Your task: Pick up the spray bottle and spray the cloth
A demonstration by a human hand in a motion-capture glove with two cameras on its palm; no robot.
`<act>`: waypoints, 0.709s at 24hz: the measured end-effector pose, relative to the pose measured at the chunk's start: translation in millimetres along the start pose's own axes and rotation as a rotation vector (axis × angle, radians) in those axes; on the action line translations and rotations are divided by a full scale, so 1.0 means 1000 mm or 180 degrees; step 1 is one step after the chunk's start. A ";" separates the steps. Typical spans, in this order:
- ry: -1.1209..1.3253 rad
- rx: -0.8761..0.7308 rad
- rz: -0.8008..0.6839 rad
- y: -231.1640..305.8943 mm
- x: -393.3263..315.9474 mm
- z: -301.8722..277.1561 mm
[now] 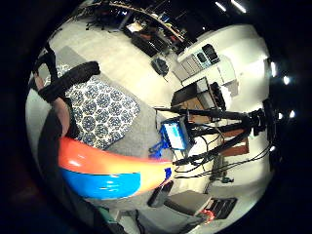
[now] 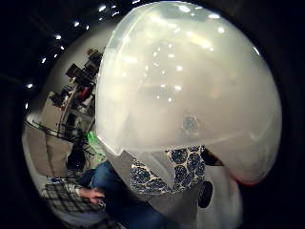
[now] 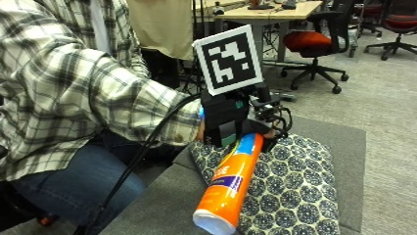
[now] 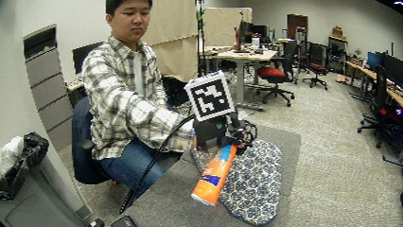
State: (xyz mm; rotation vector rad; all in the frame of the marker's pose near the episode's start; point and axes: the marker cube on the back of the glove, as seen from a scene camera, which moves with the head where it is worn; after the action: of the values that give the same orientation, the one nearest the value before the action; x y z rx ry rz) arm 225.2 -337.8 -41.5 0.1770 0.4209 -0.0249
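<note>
On the left of the outside view is my checked sleeve (image 3: 84, 93), reaching out over the grey table (image 3: 163, 196). Next comes my right hand (image 3: 228, 122) in its black glove. It is wrapped round the top end of the orange spray can (image 3: 229, 183). I cannot see each finger, but in the palm views the can sits right against my palm, with a black strap curled over it. So I think my hand is closed round the can and holding it up.

The can is tall and orange, with a blue and white label. It is tipped over, with its flat white bottom pointing down and toward the camera. It hangs above the near edge of the cloth (image 3: 293, 191), and I cannot tell if it touches.

To the right lies the cloth, white with dark blue flower rings. It lies flat on the table and looks soft and floppy.

I think the can is hard and smooth, so it may slip in a glove. It looks light enough for one hand. The best place to hold it is near the top, where a finger can press the button. The spray end is hidden behind my hand, so I cannot tell where it points
</note>
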 end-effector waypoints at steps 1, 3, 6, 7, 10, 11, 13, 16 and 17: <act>0.0049 -0.0022 -0.0020 0.000 -0.001 0.001; 0.0154 -0.0052 -0.0068 0.000 -0.004 0.003; 0.0306 -0.0087 -0.0147 0.001 -0.006 0.006; 0.0348 -0.0100 -0.0148 0.001 -0.007 0.007; 0.0454 -0.0128 -0.0105 0.000 -0.010 0.011; 0.0495 -0.0136 -0.0096 -0.001 -0.011 0.012; 0.0603 -0.0153 -0.0072 -0.004 -0.014 0.014; 0.0697 -0.0174 -0.0052 -0.008 -0.019 0.016; 0.0694 -0.0176 -0.0053 -0.009 -0.020 0.016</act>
State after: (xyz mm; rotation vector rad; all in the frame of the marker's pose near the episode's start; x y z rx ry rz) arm 212.7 -349.9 -20.6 0.1219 0.6399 -0.0104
